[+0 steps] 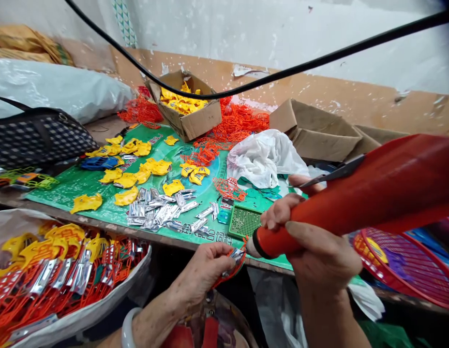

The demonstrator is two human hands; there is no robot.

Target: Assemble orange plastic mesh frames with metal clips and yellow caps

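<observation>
My left hand (pixel 199 270) pinches a small red plastic frame part with a silver piece on it (pixel 236 265), low in front of the table edge. My right hand (pixel 321 256) is wrapped round a thick red cylindrical tool that looks like an electric screwdriver (pixel 377 186). A grey metal lever (pixel 331 171) runs along the tool's top side. The tool's pale nose (pixel 252 247) reaches the upper end of the part; whether they touch is hard to tell. On the green mat near the hands lie a pile of silver pieces (pixel 166 212) and a green perforated tray (pixel 244 222).
Yellow plastic pieces (pixel 152 166) lie scattered on the mat. Behind are a cardboard box of yellow parts (pixel 201 123), heaped red frames (pixel 242 118) and a white cloth bag (pixel 264 157). A full sack (pixel 137 275) stands lower left; a red basket (pixel 424 270) is right. A black cable (pixel 282 75) crosses above.
</observation>
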